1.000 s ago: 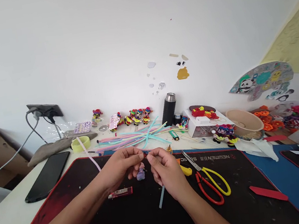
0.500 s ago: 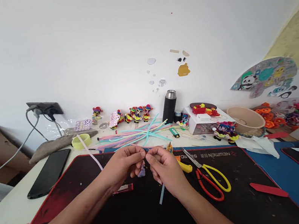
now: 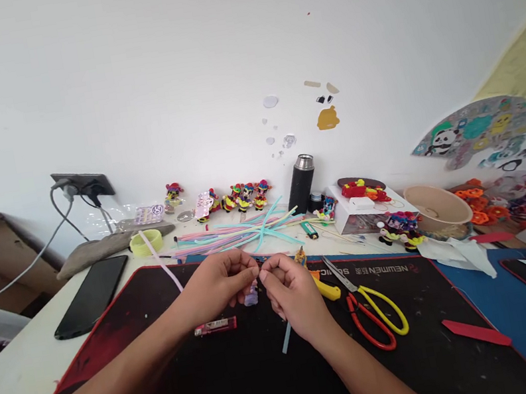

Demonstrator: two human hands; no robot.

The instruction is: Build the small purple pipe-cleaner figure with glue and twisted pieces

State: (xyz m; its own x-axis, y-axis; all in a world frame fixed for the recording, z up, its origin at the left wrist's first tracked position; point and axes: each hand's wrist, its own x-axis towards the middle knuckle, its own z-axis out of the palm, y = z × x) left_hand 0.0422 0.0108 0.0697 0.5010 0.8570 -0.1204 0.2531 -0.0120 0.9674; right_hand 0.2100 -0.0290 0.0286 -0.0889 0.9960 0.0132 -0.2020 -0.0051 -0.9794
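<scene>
My left hand [image 3: 224, 283] and my right hand [image 3: 292, 296] meet over the black mat [image 3: 215, 393], thumbs and fingertips pinched together. Whatever sits between the fingertips is too small and too covered to make out. From below my right hand a pale blue strip [image 3: 287, 338] sticks out; I cannot tell whether it is held or lies on the mat. A small purple piece [image 3: 250, 295] shows just behind the left fingers. Beneath my left wrist lies a pink lighter [image 3: 215, 326]. Scissors [image 3: 361, 298] with one red and one yellow handle lie to the right, near a yellow-handled tool [image 3: 327, 290].
Pastel fuzzy stems [image 3: 229, 235] are heaped behind the mat. Farther back stand several small colourful figures [image 3: 246, 198] and a black thermos [image 3: 302, 184]. On the left are a phone [image 3: 92, 297] and a yellow tape roll [image 3: 146, 242]; a red strip [image 3: 476, 331] lies right.
The whole view has shifted slightly, so things appear a little to the right. The hands keep their fingertip pinch; the left hand sits a bit higher, and more of the lighter shows.
</scene>
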